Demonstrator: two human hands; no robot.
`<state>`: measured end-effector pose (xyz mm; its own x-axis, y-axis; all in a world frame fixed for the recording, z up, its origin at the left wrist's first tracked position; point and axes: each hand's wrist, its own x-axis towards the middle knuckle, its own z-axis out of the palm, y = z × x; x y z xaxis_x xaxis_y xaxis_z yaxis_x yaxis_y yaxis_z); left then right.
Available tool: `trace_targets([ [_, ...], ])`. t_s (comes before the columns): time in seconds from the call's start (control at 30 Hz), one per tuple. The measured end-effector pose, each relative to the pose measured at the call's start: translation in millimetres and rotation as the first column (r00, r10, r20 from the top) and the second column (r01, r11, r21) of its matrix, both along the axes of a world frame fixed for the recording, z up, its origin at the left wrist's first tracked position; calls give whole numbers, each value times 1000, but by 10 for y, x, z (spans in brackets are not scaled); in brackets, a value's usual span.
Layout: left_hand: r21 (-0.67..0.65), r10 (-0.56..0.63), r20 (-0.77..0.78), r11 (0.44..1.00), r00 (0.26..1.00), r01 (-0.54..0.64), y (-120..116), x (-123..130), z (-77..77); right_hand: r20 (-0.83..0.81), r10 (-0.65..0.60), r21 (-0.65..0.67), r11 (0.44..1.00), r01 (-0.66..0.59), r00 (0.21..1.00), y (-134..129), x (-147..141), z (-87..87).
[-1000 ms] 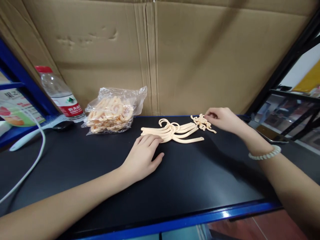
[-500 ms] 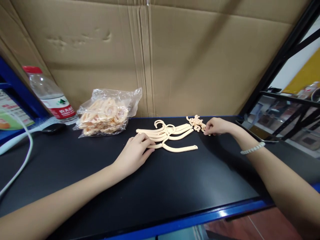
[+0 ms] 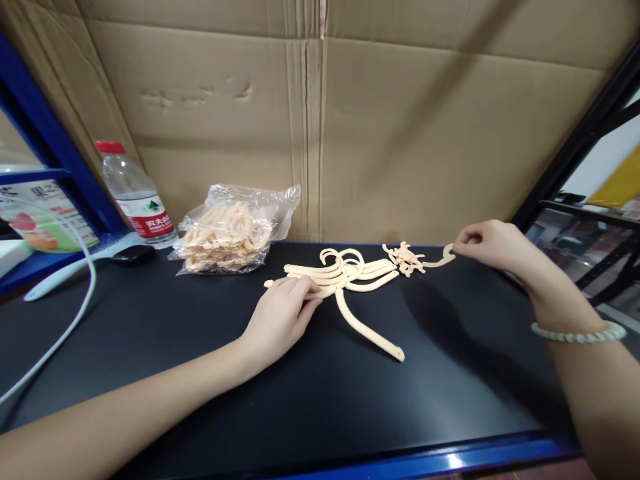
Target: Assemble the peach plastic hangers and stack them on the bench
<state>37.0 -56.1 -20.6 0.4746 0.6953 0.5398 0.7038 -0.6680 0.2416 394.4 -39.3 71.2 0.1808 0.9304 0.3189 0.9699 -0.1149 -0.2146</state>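
Note:
My left hand [image 3: 280, 307] is closed on one arm of a cream folding clothes hanger [image 3: 370, 330], whose other arm slants down across the black table toward me. Behind it lie several similar cream hangers [image 3: 373, 283], with their curved hooks overlapping in the middle. To their right is a small tangled pile of cream hook pieces [image 3: 407, 260]. My right hand [image 3: 497, 250] pinches the end of a curved cream hook [image 3: 447, 252] just above the table. The other end of that hook reaches back to the pile's edge. My fingers hide the left end of the hanger.
A clear plastic bag [image 3: 230, 230] of cream parts sits behind, near a red-capped water bottle [image 3: 137, 193]. A white cable [image 3: 93, 280] and a black object [image 3: 133, 255] lie at the left. Tall cardboard [image 3: 400, 133] closes off the back; a black rack [image 3: 595, 213] stands at right.
My right hand has drawn a hook rightward and up out of the pile. The near hanger's right arm has swung down toward me. The view has shifted slightly.

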Motion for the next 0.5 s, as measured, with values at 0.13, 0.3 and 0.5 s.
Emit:
trace_targets([
  [0.13, -92, 91, 155, 993, 984, -78, 1, -20, -26, -344, 74, 214, 977, 2, 936, -63, -121, -8],
  [0.3, -110, 47, 316, 994, 948, -13, 18, -49, -26, -854, 352, 240, 920, -310, 383, -64, -472, -313],
  [0.5, -163, 24, 366, 986, 930, 39, 30, -65, -27, -948, 282, 150, 801, -580, 144, -141, -867, -605],
])
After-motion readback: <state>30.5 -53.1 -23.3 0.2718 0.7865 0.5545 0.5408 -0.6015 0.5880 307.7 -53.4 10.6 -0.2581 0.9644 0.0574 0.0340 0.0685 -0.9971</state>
